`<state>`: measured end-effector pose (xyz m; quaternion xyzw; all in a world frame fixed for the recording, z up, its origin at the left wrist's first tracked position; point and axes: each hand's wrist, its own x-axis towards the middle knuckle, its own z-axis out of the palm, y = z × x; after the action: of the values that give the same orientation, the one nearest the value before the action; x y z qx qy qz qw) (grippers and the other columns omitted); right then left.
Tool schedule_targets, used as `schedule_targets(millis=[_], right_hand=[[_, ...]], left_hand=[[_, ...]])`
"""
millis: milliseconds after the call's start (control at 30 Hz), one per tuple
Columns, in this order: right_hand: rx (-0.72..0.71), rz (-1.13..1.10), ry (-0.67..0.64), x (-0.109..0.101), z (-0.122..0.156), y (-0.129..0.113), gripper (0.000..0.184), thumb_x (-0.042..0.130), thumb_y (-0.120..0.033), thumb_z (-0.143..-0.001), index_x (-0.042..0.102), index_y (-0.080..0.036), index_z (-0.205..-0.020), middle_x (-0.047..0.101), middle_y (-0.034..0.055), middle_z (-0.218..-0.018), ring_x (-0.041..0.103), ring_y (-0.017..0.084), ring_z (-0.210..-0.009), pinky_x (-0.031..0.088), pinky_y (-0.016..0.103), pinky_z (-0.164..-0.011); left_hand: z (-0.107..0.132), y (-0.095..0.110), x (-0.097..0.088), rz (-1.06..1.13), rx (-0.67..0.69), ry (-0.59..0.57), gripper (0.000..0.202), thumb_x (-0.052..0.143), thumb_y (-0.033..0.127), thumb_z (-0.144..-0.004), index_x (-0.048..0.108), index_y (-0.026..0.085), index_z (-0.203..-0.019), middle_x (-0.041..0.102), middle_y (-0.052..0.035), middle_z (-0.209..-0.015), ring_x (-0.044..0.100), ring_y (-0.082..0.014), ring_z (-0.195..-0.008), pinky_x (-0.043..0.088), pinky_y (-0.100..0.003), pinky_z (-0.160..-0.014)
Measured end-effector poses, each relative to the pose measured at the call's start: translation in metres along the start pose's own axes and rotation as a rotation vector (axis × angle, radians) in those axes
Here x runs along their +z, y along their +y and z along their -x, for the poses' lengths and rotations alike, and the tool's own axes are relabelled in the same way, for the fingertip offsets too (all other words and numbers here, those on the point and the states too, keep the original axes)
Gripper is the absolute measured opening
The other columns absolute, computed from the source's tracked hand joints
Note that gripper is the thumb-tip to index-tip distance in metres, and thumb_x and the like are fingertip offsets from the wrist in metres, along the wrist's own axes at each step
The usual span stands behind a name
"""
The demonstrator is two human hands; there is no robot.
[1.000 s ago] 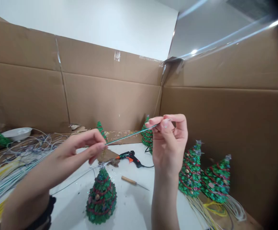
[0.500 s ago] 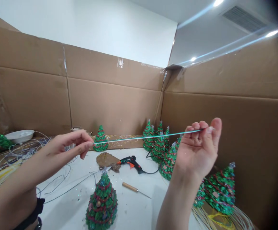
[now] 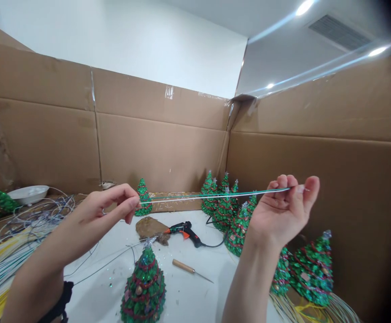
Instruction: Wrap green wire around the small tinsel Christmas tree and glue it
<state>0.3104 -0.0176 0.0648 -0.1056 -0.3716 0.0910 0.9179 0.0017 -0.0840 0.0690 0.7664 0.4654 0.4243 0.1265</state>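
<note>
A thin green wire (image 3: 212, 196) is stretched nearly level between my two hands above the white table (image 3: 195, 291). My left hand (image 3: 109, 207) pinches its left end between thumb and fingertips. My right hand (image 3: 284, 211) is raised palm-up at the right, fingers curled and thumb pressed on the wire's other end. Below the hands stands a small green beaded Christmas tree (image 3: 143, 287) with red garland and a silver star on top.
A black and orange glue gun (image 3: 184, 231) and a wooden-handled awl (image 3: 190, 270) lie on the table. Several more small trees (image 3: 224, 206) stand at the back and right (image 3: 311, 269). Wire bundles (image 3: 10, 251) and a white bowl (image 3: 28, 194) lie left. Cardboard walls (image 3: 161, 148) enclose the table.
My hands have moved apart: the right hand swung out to the right and the left drew slightly left, so the wire now spans a longer stretch. The view tilted up a little.
</note>
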Motion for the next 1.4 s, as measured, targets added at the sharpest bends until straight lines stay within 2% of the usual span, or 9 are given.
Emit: schedule_targets(millis=[200, 367, 533, 600, 700, 767, 933, 1067, 1400], right_hand=[[0.027, 0.026, 0.032, 0.005, 0.000, 0.010, 0.030, 0.056, -0.031, -0.082, 0.057, -0.026, -0.111, 0.063, 0.0009, -0.096, 0.063, 0.015, -0.094, 0.052, 0.036, -0.083], [0.277, 0.195, -0.243, 0.008, 0.003, 0.012, 0.047, 0.060, -0.032, -0.079, 0.052, -0.024, -0.125, 0.065, 0.0057, -0.104, 0.061, 0.018, -0.101, 0.045, 0.044, -0.095], [-0.018, 0.599, -0.260, 0.034, 0.028, -0.005, 0.054, 0.061, -0.026, -0.079, 0.048, -0.029, -0.131, 0.039, 0.0062, -0.144, 0.023, 0.024, -0.138, 0.022, 0.051, -0.111], [0.010, 0.549, -0.482, 0.047, 0.046, -0.017, 0.044, 0.053, -0.027, -0.085, 0.049, -0.031, -0.129, 0.044, 0.0047, -0.140, 0.031, 0.022, -0.135, 0.022, 0.050, -0.111], [0.251, 0.335, -0.977, 0.064, 0.074, -0.029, 0.042, 0.048, -0.030, -0.091, 0.044, -0.033, -0.133, 0.051, 0.0041, -0.134, 0.045, 0.019, -0.124, 0.033, 0.043, -0.106], [0.352, 0.278, -1.155, 0.072, 0.088, -0.029, 0.042, 0.046, -0.032, -0.092, 0.040, -0.031, -0.134, 0.052, 0.0059, -0.132, 0.048, 0.019, -0.120, 0.038, 0.039, -0.101], [0.444, 0.398, -1.157, 0.077, 0.101, -0.014, 0.021, 0.036, -0.034, -0.095, 0.051, -0.022, -0.104, 0.061, 0.0045, -0.094, 0.056, 0.016, -0.085, 0.043, 0.032, -0.075], [0.462, 0.383, -1.169, 0.075, 0.095, -0.011, 0.022, 0.039, -0.035, -0.094, 0.048, -0.021, -0.080, 0.048, -0.0043, -0.066, 0.042, 0.010, -0.060, 0.031, 0.024, -0.056], [0.491, 0.325, -1.145, 0.071, 0.088, -0.012, 0.021, 0.045, -0.035, -0.091, 0.051, -0.020, -0.079, 0.041, -0.0055, -0.061, 0.033, 0.009, -0.055, 0.026, 0.022, -0.051]], left_hand=[[-0.003, -0.009, -0.001, 0.075, -0.025, -0.039, 0.036, 0.044, 0.050, -0.086, 0.057, 0.023, -0.066, 0.056, 0.0003, -0.056, 0.050, -0.0149, -0.057, 0.038, -0.024, -0.054], [-0.010, -0.017, -0.001, 0.218, -0.125, 0.101, 0.031, 0.049, 0.049, -0.084, 0.053, 0.023, -0.068, 0.057, 0.0012, -0.053, 0.051, -0.0141, -0.053, 0.041, -0.025, -0.053], [-0.019, -0.022, 0.009, 0.275, -0.197, 0.165, 0.033, 0.051, 0.050, -0.082, 0.049, 0.020, -0.068, 0.055, 0.0032, -0.048, 0.050, -0.0129, -0.047, 0.038, -0.024, -0.049], [-0.021, -0.020, 0.017, 0.264, -0.195, 0.146, 0.033, 0.050, 0.050, -0.083, 0.049, 0.020, -0.070, 0.055, 0.0034, -0.049, 0.050, -0.0125, -0.047, 0.038, -0.023, -0.049], [-0.022, -0.013, 0.030, 0.243, -0.149, 0.109, 0.032, 0.046, 0.049, -0.086, 0.049, 0.020, -0.073, 0.056, 0.0030, -0.053, 0.050, -0.0126, -0.050, 0.038, -0.023, -0.051], [-0.020, -0.006, 0.037, 0.215, -0.114, 0.102, 0.033, 0.043, 0.048, -0.088, 0.049, 0.020, -0.073, 0.056, 0.0027, -0.056, 0.051, -0.0128, -0.052, 0.038, -0.023, -0.052], [-0.014, 0.009, 0.041, 0.132, -0.092, 0.114, 0.033, 0.038, 0.045, -0.092, 0.049, 0.021, -0.074, 0.056, 0.0029, -0.059, 0.051, -0.0133, -0.057, 0.039, -0.024, -0.058], [-0.014, 0.009, 0.037, 0.120, -0.110, 0.154, 0.033, 0.039, 0.046, -0.091, 0.049, 0.020, -0.074, 0.056, 0.0028, -0.060, 0.051, -0.0134, -0.058, 0.038, -0.024, -0.058], [-0.015, 0.016, 0.043, -0.036, -0.020, 0.274, 0.035, 0.035, 0.042, -0.094, 0.044, 0.020, -0.068, 0.052, 0.0055, -0.057, 0.047, -0.0102, -0.054, 0.033, -0.022, -0.057]])
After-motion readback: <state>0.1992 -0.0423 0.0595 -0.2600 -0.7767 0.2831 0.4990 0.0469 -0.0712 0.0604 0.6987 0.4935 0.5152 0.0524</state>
